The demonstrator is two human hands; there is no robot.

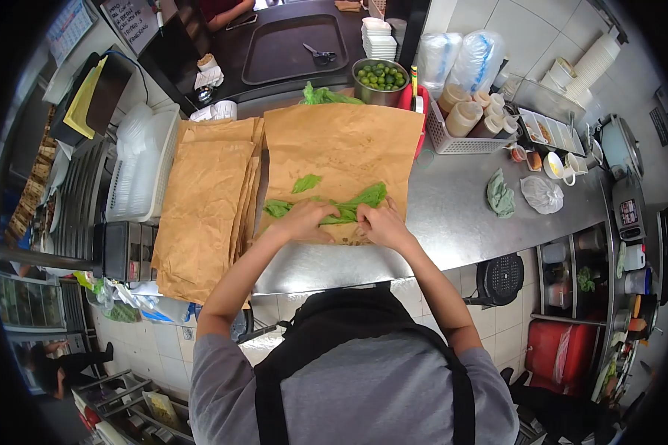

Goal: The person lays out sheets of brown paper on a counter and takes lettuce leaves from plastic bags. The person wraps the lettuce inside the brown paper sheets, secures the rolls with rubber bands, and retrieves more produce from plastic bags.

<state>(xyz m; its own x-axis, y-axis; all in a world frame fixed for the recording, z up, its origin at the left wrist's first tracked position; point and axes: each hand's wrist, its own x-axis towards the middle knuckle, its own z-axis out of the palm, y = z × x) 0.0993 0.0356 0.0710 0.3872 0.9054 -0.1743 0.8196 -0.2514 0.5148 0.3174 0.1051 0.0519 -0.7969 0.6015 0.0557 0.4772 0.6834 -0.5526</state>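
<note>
Green lettuce leaves (364,199) lie bunched in a row across a sheet of brown paper (341,141) on the steel counter. My left hand (309,221) curls over the left part of the bunch, its fingers bent round the leaves. At the right end, my right hand (382,225) grips the leaves near the paper's front edge, fingers closed. My hands partly cover the leaves. A loose piece of lettuce (306,182) rests on the paper just beyond my left hand. More lettuce (330,95) shows behind the paper's far edge.
Stacked brown paper (200,185) lies to the left, beside a basket of plastic lids (137,159). Behind stand a bowl of green limes (379,76) and a dark tray (293,48) with scissors (320,54). A basket of sauce bottles (467,122) stands right, near crumpled bags (542,194).
</note>
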